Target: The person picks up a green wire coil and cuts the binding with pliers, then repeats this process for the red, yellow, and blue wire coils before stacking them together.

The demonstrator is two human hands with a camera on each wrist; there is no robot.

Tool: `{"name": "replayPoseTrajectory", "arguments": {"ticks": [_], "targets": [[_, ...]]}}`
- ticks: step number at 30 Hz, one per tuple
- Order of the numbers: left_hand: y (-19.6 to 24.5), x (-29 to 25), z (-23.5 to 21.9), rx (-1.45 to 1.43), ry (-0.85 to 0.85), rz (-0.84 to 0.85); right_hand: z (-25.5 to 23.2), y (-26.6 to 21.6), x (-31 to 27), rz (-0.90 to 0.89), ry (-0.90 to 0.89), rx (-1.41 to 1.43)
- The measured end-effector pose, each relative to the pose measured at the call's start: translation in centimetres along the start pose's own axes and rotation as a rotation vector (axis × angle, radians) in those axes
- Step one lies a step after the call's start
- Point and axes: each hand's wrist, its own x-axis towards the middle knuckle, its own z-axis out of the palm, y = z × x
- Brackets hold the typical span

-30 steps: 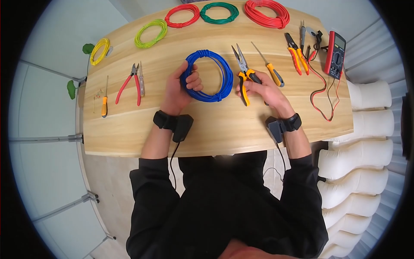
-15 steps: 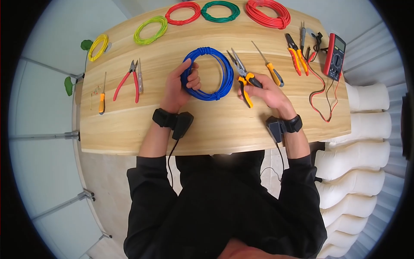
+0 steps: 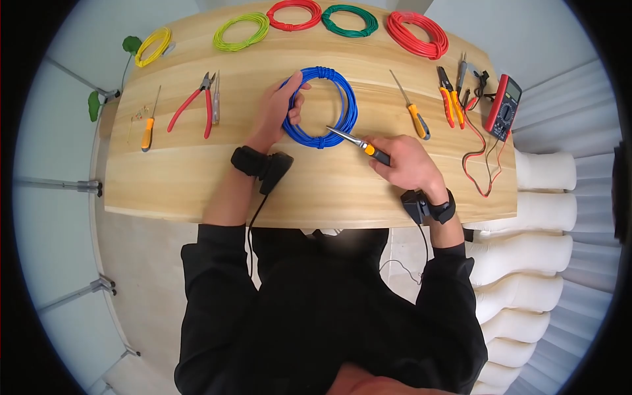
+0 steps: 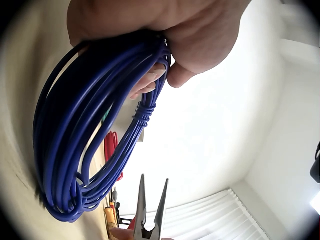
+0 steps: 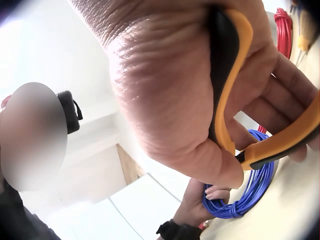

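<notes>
My left hand (image 3: 282,105) grips the left side of a blue wire coil (image 3: 344,99), holding it tilted up off the wooden table (image 3: 197,171). In the left wrist view the blue coil (image 4: 90,130) hangs from my curled fingers (image 4: 150,82). My right hand (image 3: 405,164) holds long-nose pliers with orange and black handles (image 3: 376,153). Their metal tips (image 3: 337,133) point left at the coil's lower edge. In the right wrist view my palm wraps the orange handles (image 5: 235,85), and the blue coil (image 5: 250,192) lies beyond.
Along the far edge lie yellow (image 3: 152,45), lime (image 3: 241,31), red (image 3: 294,13), green (image 3: 349,19) and larger red (image 3: 417,33) coils. Red pliers (image 3: 192,105) and a small screwdriver (image 3: 149,126) sit left; a screwdriver (image 3: 411,108), cutters (image 3: 450,97) and a multimeter (image 3: 498,106) sit right.
My right hand lifted the pliers off the table and turned them so the tips point left at the blue coil. The left hand raised the coil slightly away from me.
</notes>
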Motion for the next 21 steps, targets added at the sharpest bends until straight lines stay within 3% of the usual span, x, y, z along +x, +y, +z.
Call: {"name": "replayPoseTrajectory", "arguments": {"ticks": [10,21], "targets": [[-0.3,0.4,-0.3,0.038,-0.040,-0.002,0.0,-0.7,0.5,0.065,-0.138,-0.298],[-0.5,0.9,-0.8,-0.058,-0.073,-0.085,-0.4,-0.9,0.8,0.041,-0.178,-0.311]]}}
